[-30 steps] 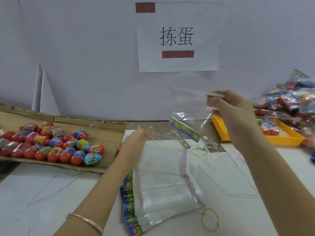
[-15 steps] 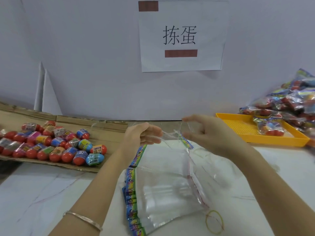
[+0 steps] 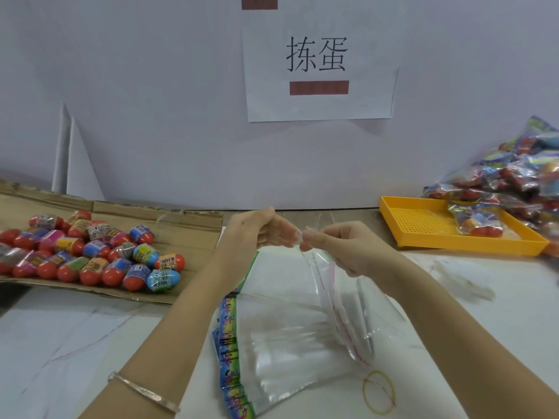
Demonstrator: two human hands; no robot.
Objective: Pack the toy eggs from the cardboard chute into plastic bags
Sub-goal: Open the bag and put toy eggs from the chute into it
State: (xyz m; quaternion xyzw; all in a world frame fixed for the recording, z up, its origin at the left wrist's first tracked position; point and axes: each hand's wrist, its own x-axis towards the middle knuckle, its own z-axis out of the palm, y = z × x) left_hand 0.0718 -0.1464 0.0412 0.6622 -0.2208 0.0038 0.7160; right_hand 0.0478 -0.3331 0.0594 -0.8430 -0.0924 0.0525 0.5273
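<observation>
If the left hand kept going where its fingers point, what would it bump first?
The left hand points right, so probably the right hand; both pinch the bag at its top, almost touching.

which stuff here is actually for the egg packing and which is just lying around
In the job: toy eggs, cardboard chute, plastic bag held by left hand and right hand, bag stack.
Lying about: rubber band, paper sign, yellow tray, filled bags.
</observation>
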